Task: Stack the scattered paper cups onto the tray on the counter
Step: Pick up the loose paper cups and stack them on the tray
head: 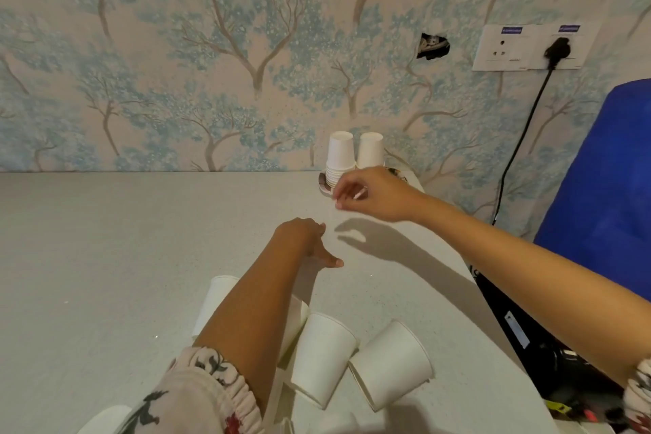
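Observation:
A small round tray (322, 182) sits at the far right of the grey counter (105, 257), against the wall. On it stands a stack of upside-down white paper cups (339, 159) with another upside-down cup (370, 150) beside it. My right hand (370, 194) hovers just in front of the tray with loosely curled fingers and holds nothing. My left hand (305, 239) is lower, over mid counter, thumb pointing right, and is also empty. Several loose white cups lie near me: one (322, 359), another (391, 363), and a third (215, 303) partly hidden behind my left forearm.
The counter ends at a slanted right edge (468, 268). Beyond it are a blue object (606, 187) and dark equipment (521, 324). A black cable (521, 144) runs down from a wall socket (528, 46). Patterned wallpaper backs the counter.

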`<state>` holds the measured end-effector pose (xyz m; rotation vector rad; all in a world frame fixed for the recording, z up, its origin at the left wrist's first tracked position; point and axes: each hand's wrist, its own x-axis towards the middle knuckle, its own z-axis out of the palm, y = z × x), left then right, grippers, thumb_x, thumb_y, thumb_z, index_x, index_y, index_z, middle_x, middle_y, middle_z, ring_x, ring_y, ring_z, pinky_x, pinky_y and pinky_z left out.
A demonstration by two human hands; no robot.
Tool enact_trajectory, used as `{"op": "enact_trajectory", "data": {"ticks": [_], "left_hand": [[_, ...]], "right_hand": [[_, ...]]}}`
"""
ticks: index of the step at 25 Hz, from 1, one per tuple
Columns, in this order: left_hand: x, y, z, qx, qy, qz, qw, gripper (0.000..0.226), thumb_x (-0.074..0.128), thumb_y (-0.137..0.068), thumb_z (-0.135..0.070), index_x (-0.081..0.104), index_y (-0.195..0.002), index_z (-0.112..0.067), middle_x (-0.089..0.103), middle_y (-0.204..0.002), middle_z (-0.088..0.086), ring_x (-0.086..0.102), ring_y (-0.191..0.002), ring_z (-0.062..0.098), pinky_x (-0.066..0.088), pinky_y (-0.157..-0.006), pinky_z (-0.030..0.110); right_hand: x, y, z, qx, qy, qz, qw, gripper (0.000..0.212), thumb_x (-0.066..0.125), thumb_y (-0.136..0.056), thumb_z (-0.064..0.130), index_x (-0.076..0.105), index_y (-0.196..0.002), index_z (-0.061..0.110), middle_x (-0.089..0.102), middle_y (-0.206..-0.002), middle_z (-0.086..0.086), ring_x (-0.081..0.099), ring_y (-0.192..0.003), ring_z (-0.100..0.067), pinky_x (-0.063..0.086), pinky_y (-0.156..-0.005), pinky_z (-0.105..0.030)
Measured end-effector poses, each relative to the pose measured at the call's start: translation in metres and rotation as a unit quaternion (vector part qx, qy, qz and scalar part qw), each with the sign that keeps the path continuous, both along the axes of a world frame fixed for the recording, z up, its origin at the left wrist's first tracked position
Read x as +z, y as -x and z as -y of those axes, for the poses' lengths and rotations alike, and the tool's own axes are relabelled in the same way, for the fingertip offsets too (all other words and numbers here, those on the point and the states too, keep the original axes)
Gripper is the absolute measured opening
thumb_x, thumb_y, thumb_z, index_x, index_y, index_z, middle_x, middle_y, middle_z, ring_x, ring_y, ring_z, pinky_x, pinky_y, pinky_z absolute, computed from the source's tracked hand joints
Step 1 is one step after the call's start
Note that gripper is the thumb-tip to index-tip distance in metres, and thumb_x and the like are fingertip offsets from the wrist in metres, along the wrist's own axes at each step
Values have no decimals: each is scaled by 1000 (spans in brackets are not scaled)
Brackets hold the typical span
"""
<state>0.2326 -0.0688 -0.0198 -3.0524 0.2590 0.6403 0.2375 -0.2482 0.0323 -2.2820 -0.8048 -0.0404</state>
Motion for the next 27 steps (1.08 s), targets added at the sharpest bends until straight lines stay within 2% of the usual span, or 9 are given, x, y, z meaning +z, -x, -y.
{"op": "enact_trajectory", "data": {"ticks": [2,4,6,8,11,16,19,23,27], "left_hand": [[3,0,1,7,-4,-2,1000,100,63,-74,-72,28,-153,-21,42,-150,5,43,-134,28,40,-104,40],[5,2,3,4,-11,-3,1000,89,63,-80,-65,34,-150,-20,49,-143,6,51,-126,28,44,-101,39],[7,7,5,3,-27,-2,1000,87,61,-84,-60,27,-153,-22,44,-148,7,48,-129,28,43,-102,40],[7,12,8,9,-42,-2,999,91,57,-84,-65,20,-156,-23,39,-152,7,45,-133,30,41,-103,42],[3,18,9,15,-43,6,999,93,51,-84,-71,18,-156,-23,34,-155,8,39,-137,32,38,-106,44],[-1,23,6,17,-32,22,999,92,48,-84,-73,21,-155,-22,31,-157,7,35,-141,32,35,-108,45],[-1,22,6,13,-32,24,999,91,48,-84,-73,21,-155,-22,32,-157,8,35,-141,32,35,-107,46],[1,21,8,7,-40,22,999,90,49,-85,-71,22,-155,-21,33,-156,8,36,-139,31,36,-106,44],[4,17,10,5,-37,23,999,88,56,-83,-69,32,-152,-19,38,-152,8,39,-137,29,38,-104,41]], "right_hand": [[-1,38,-1,70,32,-37,996,9,76,-85,24,73,-93,22,74,-86,12,68,-81,-1,52,-73,-14],[3,72,2,99,52,-67,991,8,76,-85,28,73,-92,24,73,-85,13,69,-81,-3,56,-77,-21],[9,99,6,105,68,-81,989,13,77,-84,34,73,-92,24,73,-87,13,68,-85,-5,57,-83,-28],[15,123,13,118,93,-95,984,22,78,-80,43,72,-94,26,71,-90,15,67,-90,-4,54,-85,-28],[18,152,22,141,188,-97,967,41,79,-71,57,67,-103,34,66,-101,20,60,-98,1,52,-88,-28],[3,179,29,126,355,-29,926,63,81,-59,66,55,-110,39,55,-108,21,52,-97,-6,51,-78,-32],[-10,184,28,124,352,-23,928,62,83,-62,57,54,-112,35,57,-109,16,57,-94,-10,53,-74,-34],[-17,177,35,109,326,-40,938,58,78,-66,58,52,-113,36,57,-110,17,56,-92,-8,54,-74,-31],[-3,141,50,58,235,-94,966,52,79,-68,53,51,-110,40,57,-106,19,56,-93,-1,54,-74,-26]]}}
